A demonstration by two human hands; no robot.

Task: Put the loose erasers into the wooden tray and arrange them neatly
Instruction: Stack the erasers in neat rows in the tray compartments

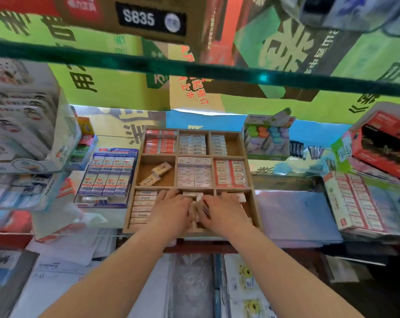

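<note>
A wooden tray (251, 180) with nine compartments sits on the counter, most of them packed with wrapped erasers. Two loose erasers (157, 173) lie askew in the middle-left compartment. A neat stack of erasers (143, 208) fills the near-left compartment. My left hand (171, 210) and my right hand (222, 212) meet over the near-middle compartment, both gripping a cluster of erasers (200, 210) between them. What lies under the palms is hidden.
An open display box of erasers (109, 175) stands left of the tray. Another eraser box (359, 203) lies at the right. A chalk box (266, 138) stands behind the tray. Stacked cartons crowd the left, a green shelf bar (194, 70) runs overhead, and papers lie at the front.
</note>
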